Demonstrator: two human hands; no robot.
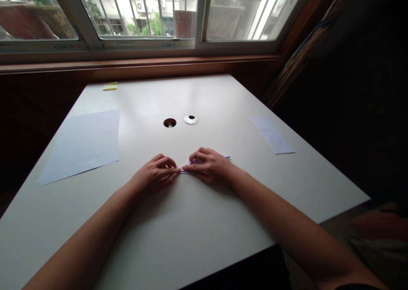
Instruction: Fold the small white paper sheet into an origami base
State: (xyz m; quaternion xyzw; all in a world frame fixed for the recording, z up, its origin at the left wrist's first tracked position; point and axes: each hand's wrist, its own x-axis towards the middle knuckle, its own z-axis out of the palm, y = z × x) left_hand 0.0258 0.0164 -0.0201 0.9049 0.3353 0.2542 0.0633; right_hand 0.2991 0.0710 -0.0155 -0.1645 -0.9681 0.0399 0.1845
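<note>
A small piece of folded white paper [227, 156] lies on the white table under my hands, much of it covered by them. My left hand [158, 171] pinches its left tip between thumb and index finger. Over the paper's middle rests my right hand [208, 166], its fingers curled and pressed on the paper with the thumb close to the left fingertips. The paper's right end sticks out beyond the right knuckles. How many folds it has, I cannot tell.
White sheets [86, 143] lie at the left, a narrow paper strip [273, 135] at the right. Yellow sticky notes [110, 86] are near the far edge. A round table hole [170, 123] sits beside a metal ring cap [191, 119]. A window [140, 14] stands behind the table.
</note>
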